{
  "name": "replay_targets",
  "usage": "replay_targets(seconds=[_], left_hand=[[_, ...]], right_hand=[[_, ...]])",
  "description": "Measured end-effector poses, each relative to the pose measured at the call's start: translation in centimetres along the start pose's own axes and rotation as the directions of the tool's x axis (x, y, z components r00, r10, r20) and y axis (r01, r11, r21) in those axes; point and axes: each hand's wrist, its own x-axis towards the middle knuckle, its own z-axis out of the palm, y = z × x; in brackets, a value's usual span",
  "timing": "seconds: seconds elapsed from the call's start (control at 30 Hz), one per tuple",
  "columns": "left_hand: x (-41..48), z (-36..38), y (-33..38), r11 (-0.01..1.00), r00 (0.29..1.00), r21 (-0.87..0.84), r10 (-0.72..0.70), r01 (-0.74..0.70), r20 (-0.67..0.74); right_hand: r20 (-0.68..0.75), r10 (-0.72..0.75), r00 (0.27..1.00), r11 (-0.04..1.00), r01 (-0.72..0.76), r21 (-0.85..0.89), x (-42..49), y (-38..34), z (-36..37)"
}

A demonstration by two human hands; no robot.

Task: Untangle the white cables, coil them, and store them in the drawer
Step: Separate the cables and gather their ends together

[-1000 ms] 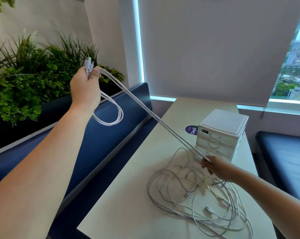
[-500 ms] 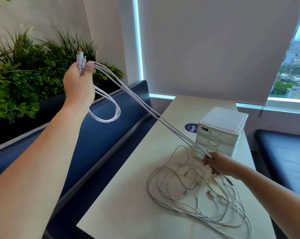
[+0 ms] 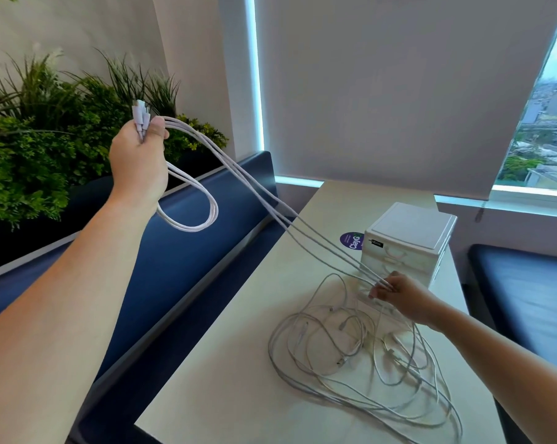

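I see white cables [image 3: 215, 209] mid-frame and a white drawer unit [image 3: 408, 229] right of centre, both over a pale cream table [image 3: 238, 363]. Navy bench [image 3: 174, 267] at left, green plants [image 3: 46, 139] upper left, and a purple sticker [image 3: 350, 241] with white lettering.

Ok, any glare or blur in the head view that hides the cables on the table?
Head view: no hard glare on the table; the cables lie white on pale, low contrast, soft shadows only; the light strip beside the blind is blown out; wide-angle bending tilts the wall edges; left hand and right hand look sharp.
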Motion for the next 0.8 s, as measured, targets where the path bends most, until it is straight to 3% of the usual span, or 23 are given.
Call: replay_targets(seconds=[0.27,0.5,0.73,0.8], left_hand=[[0.1,0.3,0.7,1.0,1.0,-0.021,-0.006,0.006,-0.021],[0.2,0.2,1.2,1.0,1.0,-0.023,0.011,-0.011,-0.013],[0.1,0.2,1.0,0.999,1.0,-0.038,0.002,-0.002,-0.017],[0.0,0.2,0.9,0.999,1.0,-0.039,-0.015,0.014,-0.022]], right_hand=[[0.049,0.086,0.995,0.988,-0.079,-0.131,-0.4,1.0,0.5],[0.08,0.04,0.996,0.991,-0.05,0.125,-0.2,1.5,0.1],[0.123,0.083,0.989,0.987,-0.064,-0.148,0.2,2.1,0.3],[0.055,0.102,0.993,0.973,-0.088,-0.215,0.1,2.0,0.2]])
